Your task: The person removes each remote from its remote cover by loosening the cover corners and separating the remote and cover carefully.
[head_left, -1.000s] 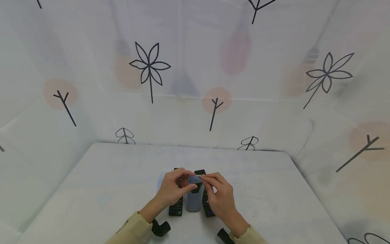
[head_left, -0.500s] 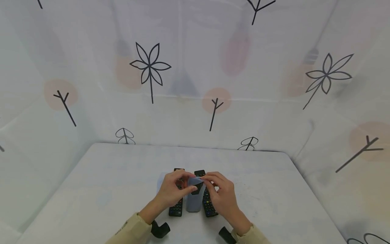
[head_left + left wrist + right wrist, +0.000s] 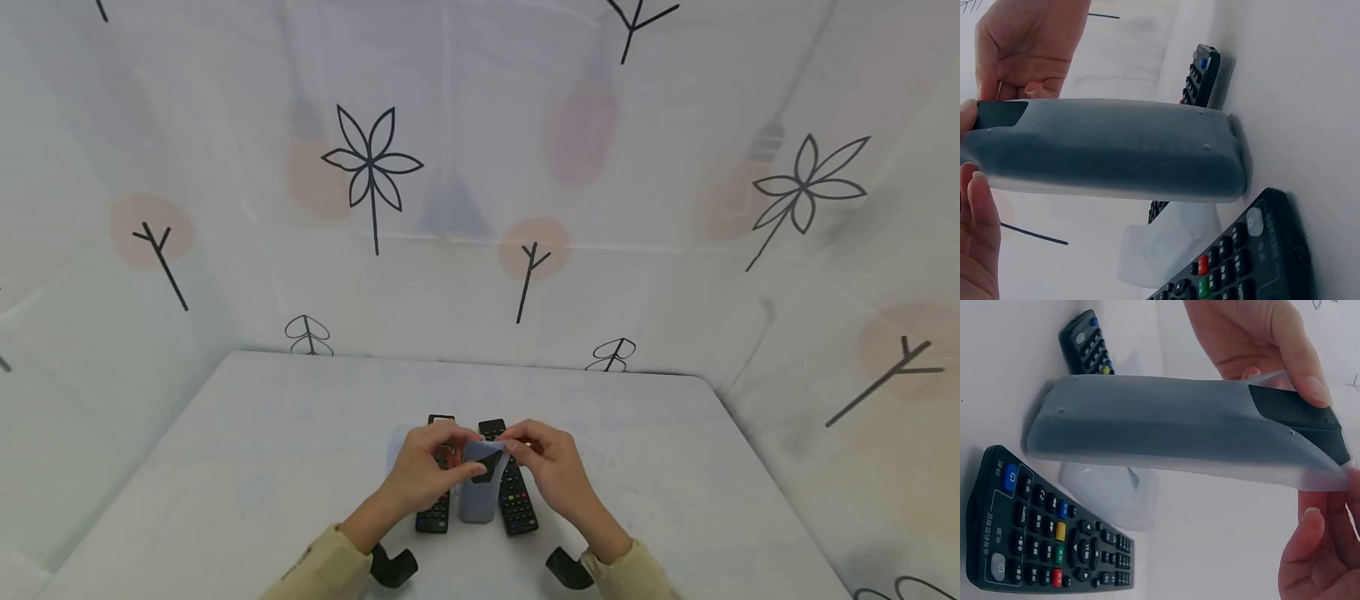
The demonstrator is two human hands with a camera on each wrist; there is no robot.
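Note:
A dark remote control [image 3: 1294, 412] stands upright on the table inside a translucent bluish sleeve [image 3: 477, 500]. Its dark upper end shows at the sleeve's mouth. My left hand [image 3: 420, 471] holds the top from the left, thumb across the front face. From the other side my right hand [image 3: 555, 467] pinches the upper right edge of the sleeve, which is drawn out to a point there. The right wrist view shows the sleeve's corner [image 3: 1329, 478] stretched between the hands. Parts of my left fingers are hidden behind the remote.
On the table [image 3: 300, 467], a black remote [image 3: 432, 521] lies to the left and another black remote [image 3: 517, 504] to the right of the sleeved one. A clear empty sleeve [image 3: 1166, 250] lies behind the left remote. Black bent parts [image 3: 570, 568] sit at both cuffs.
My right hand has shifted slightly right and pulled the sleeve's top edge outward, uncovering more of the right remote. The left hand has hardly moved.

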